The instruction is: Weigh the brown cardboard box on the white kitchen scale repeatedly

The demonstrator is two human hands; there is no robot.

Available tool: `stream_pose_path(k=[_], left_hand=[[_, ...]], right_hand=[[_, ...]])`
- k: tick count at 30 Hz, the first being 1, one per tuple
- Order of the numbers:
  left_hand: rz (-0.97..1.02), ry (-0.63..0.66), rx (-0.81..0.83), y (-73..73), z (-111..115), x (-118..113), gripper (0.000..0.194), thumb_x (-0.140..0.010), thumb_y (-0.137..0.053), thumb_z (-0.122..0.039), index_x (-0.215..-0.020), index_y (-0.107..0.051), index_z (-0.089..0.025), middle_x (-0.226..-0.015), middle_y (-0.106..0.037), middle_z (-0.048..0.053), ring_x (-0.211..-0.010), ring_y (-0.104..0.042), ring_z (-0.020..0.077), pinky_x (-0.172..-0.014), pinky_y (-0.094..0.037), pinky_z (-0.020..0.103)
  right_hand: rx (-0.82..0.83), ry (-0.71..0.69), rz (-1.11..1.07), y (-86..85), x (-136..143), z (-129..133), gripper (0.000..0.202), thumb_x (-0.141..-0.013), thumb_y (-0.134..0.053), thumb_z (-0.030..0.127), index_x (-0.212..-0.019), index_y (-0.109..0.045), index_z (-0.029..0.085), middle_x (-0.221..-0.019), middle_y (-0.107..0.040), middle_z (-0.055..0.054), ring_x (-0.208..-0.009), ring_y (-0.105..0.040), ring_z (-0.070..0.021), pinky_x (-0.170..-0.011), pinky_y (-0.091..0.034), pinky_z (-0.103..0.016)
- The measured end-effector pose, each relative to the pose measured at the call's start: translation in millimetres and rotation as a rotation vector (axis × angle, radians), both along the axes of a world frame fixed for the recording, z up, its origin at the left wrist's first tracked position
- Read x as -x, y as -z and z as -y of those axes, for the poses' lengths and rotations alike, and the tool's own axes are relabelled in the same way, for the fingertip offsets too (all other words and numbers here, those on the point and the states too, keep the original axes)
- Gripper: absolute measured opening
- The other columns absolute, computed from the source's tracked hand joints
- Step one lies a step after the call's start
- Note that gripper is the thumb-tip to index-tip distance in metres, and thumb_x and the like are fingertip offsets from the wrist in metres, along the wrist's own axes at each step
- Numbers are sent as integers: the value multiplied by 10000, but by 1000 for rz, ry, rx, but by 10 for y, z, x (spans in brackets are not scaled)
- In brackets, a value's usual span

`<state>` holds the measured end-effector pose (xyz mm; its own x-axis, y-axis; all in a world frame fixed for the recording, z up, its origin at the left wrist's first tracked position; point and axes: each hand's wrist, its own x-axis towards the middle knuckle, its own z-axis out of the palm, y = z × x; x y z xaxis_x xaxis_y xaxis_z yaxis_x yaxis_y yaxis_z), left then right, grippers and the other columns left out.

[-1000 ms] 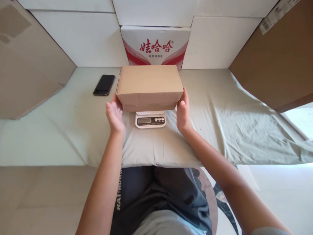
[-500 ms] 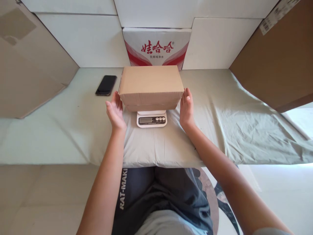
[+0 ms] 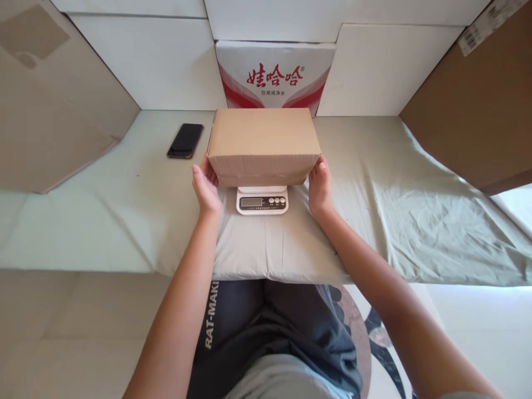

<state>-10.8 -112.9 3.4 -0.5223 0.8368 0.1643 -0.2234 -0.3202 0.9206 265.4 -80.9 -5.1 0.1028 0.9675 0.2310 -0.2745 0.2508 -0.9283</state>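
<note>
A closed brown cardboard box (image 3: 264, 133) sits on a small white digital kitchen scale (image 3: 262, 210), covering most of its platform. The scale's display and round buttons show in front of the box; no reading can be made out. My left hand (image 3: 207, 188) presses against the box's left side, thumb apart and fingertips partly hidden behind its lower corner. On the opposite side, my right hand (image 3: 320, 185) cups the lower right corner, its fingers partly hidden too. The box looks level between both palms.
A black smartphone (image 3: 185, 141) lies left of the box on the pale green cloth (image 3: 103, 221). Behind stands a white and red printed carton (image 3: 274, 72) against white panels. Large brown cardboard pieces rise at left (image 3: 62, 111) and right (image 3: 477, 116). The table's front edge is near my forearms.
Both hands have moved inward, from beside the box to contact with its sides. The box still rests on the scale. The whole view has shifted slightly.
</note>
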Motion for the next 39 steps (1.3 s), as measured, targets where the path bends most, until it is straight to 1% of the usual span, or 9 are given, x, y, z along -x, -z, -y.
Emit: stream_pose_path(k=[4,13,18,21,26,29,32,35,39], left_hand=[[-29,6,-21,49,-20,30,1153,-851,-332,-1096,-1425,-744,-186,-1555,-709,213,-1555,-606,399,-1300,-505,525],[-93,13,-43,119,0,63,1147,-857,-263,-1096,-1381,-764,-207,-1482,-746,200,-1492,-651,374,-1230,-547,496],[-70,24,-57,97,28,46,1128,-828,-300,-1116,-1309,-790,-222,-1397,-782,181,-1475,-658,369,-1227,-544,494],[-74,15,-57,111,16,49,1125,-825,-303,-1118,-1289,-794,-218,-1370,-787,185,-1463,-666,373,-1215,-554,494],[-133,32,-78,155,9,60,1145,-847,-267,-1103,-1348,-764,-202,-1363,-783,203,-1446,-680,375,-1206,-566,495],[-151,40,-89,121,76,3,1123,-847,-304,-1099,-1331,-772,-201,-1360,-787,208,-1456,-676,389,-1213,-564,506],[-149,48,-79,46,168,-89,1058,-850,-391,-1081,-1298,-794,-212,-1379,-786,205,-1514,-641,410,-1236,-547,519],[-150,48,-71,-10,225,-158,1029,-859,-420,-1066,-1318,-790,-222,-1412,-775,204,-1570,-594,409,-1259,-529,523],[-144,37,-90,-55,251,-185,1005,-875,-429,-1050,-1324,-775,-221,-1430,-765,202,-1566,-593,407,-1278,-513,537]], right_hand=[[6,1,-16,10,-3,-10,761,-807,-689,871,-1400,-686,394,-1742,-594,21,-1754,-401,-321,-1506,-245,-603],[-45,-50,54,-52,-17,65,734,-914,-613,834,-1523,-612,425,-1805,-512,32,-1775,-363,-303,-1503,-252,-580],[-57,-58,70,-73,6,106,698,-930,-607,829,-1510,-629,440,-1768,-563,50,-1740,-420,-308,-1491,-281,-595],[-76,-62,85,-86,20,112,711,-938,-591,832,-1512,-640,416,-1739,-600,31,-1725,-442,-313,-1481,-311,-580],[-115,-75,71,-118,41,122,612,-968,-588,775,-1435,-696,395,-1664,-668,10,-1692,-488,-310,-1457,-364,-541],[-109,-88,50,-157,56,141,592,-960,-591,773,-1403,-709,399,-1624,-696,16,-1676,-506,-313,-1447,-386,-535],[-110,-97,94,-223,79,189,612,-959,-559,813,-1399,-710,415,-1594,-719,31,-1666,-514,-316,-1455,-377,-522],[-138,-101,156,-293,126,285,646,-969,-530,831,-1440,-695,421,-1617,-701,39,-1667,-507,-323,-1460,-372,-517],[-142,-131,149,-372,228,446,655,-976,-552,802,-1527,-624,455,-1675,-648,48,-1679,-493,-316,-1431,-424,-501]])
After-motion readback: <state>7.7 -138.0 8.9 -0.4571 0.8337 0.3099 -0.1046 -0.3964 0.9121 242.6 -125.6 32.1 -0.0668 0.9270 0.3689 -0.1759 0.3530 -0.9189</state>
